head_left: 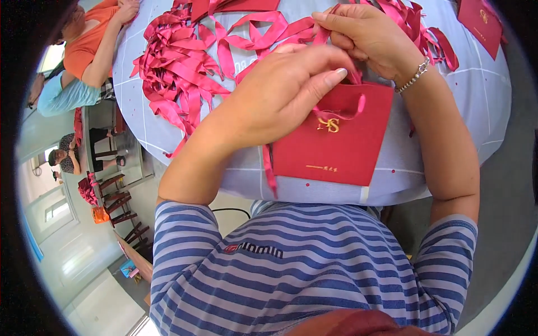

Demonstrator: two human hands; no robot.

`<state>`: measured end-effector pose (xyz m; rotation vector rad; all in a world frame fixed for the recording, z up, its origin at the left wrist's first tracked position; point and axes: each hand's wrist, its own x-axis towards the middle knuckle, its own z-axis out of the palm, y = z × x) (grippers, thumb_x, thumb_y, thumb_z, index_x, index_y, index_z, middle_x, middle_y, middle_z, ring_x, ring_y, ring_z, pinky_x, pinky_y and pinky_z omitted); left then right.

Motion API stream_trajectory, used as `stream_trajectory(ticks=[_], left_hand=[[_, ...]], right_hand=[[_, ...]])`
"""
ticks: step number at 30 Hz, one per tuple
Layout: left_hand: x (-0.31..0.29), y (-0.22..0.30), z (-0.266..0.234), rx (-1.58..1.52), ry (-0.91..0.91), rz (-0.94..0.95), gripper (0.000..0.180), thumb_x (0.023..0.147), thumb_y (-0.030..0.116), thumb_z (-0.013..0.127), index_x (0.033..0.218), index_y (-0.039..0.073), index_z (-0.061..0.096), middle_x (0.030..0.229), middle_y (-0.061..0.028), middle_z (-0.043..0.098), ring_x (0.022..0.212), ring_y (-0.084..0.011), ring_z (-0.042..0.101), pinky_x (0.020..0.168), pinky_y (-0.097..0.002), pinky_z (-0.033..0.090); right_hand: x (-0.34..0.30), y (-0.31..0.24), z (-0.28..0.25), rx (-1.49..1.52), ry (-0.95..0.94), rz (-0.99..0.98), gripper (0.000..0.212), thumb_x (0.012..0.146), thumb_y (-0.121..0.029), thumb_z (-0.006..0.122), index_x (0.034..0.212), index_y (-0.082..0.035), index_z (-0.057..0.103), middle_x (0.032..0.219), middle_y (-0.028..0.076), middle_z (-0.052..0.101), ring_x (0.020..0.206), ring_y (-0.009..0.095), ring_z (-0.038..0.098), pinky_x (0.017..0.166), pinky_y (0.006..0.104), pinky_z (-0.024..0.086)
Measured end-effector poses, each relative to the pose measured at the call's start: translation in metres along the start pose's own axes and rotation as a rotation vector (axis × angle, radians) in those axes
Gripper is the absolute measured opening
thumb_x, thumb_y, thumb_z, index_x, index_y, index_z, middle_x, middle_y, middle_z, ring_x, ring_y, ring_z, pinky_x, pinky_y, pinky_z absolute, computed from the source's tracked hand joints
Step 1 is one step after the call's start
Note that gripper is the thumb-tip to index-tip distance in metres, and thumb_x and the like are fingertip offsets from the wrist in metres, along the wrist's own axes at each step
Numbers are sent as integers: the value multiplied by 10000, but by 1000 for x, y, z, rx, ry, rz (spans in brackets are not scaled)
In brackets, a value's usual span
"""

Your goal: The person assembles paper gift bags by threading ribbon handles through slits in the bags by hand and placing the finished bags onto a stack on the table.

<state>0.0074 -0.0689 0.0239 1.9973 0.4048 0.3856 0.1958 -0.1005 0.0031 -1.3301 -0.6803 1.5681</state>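
Observation:
A red paper gift bag point(336, 148) with gold print lies on the table in front of me, its top edge turned away from me. A thin red cord handle point(342, 116) loops over its front. My left hand point(286, 95) curls over the bag's top left, thumb stretched out; its fingertips are partly hidden, and I cannot make out what they hold. Just beyond, my right hand point(367, 39) pinches a pink-red satin ribbon point(321, 35) between thumb and fingers. Another ribbon end point(269, 171) hangs along the bag's left side.
A heap of pink-red ribbons point(174, 73) covers the table's left, with more ribbons point(409, 25) at far right. Another red bag point(482, 25) lies at the right edge. The tablecloth point(151, 126) is pale with white lines. People sit at the left; wooden stools point(119, 199) stand beyond.

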Motion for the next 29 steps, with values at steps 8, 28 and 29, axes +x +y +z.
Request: stream_trajectory(ticks=[8, 28, 29], left_hand=[[0, 17, -5, 379, -104, 188, 159, 925, 102, 609, 1007, -29, 646, 878, -148, 668, 769, -273, 638, 726, -334, 493], [2, -1, -25, 610, 680, 390, 534, 805, 61, 725, 1303, 25, 535, 1368, -168, 525, 1282, -337, 470, 1083, -443, 321], [0, -2, -26, 608, 690, 384, 534, 805, 61, 725, 1303, 25, 535, 1368, -168, 525, 1282, -337, 470, 1083, -443, 321]], right_hand=[[6, -12, -10, -68, 156, -141, 254, 980, -231, 594, 808, -45, 616, 583, -46, 472, 445, 66, 395, 387, 236, 269], [-65, -51, -38, -198, 98, -720, 202, 942, -152, 626, 1087, -16, 661, 997, 110, 731, 896, 202, 714, 763, 315, 586], [-69, -60, -43, 10, 41, -713, 321, 956, -150, 596, 1263, -57, 590, 1083, 187, 701, 915, 331, 715, 783, 408, 598]])
